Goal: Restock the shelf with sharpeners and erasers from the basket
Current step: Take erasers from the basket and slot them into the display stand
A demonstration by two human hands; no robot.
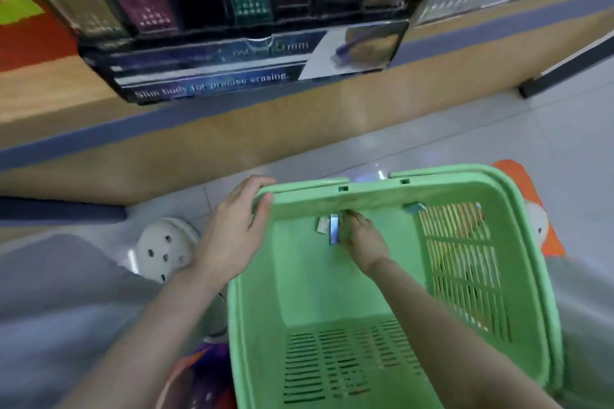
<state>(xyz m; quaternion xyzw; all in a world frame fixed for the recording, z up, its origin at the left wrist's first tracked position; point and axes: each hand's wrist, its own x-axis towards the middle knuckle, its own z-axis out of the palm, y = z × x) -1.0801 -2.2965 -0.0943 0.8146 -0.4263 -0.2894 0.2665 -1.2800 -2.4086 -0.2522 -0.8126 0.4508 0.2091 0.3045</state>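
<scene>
A green plastic basket (332, 292) is tilted toward me, its far rim raised. My left hand (232, 236) grips that rim at its left corner, fingers curled over the edge. Inside, my right hand (360, 234) reaches to the far end and pinches a small blue-and-silver packet (334, 229). A small white packet (321, 226) lies just left of it. Another small blue item (413, 207) rests against the basket wall farther right. Above, a black display box (252, 60) of slim erasers stands on the wooden shelf (50, 90).
The shelf's wooden front with a blue stripe (199, 129) runs across the middle. A white clog (166, 246) and grey trouser leg are at lower left on the tiled floor. An orange package (531, 209) lies beyond the basket's right side. Clear packets fill the shelf's right end.
</scene>
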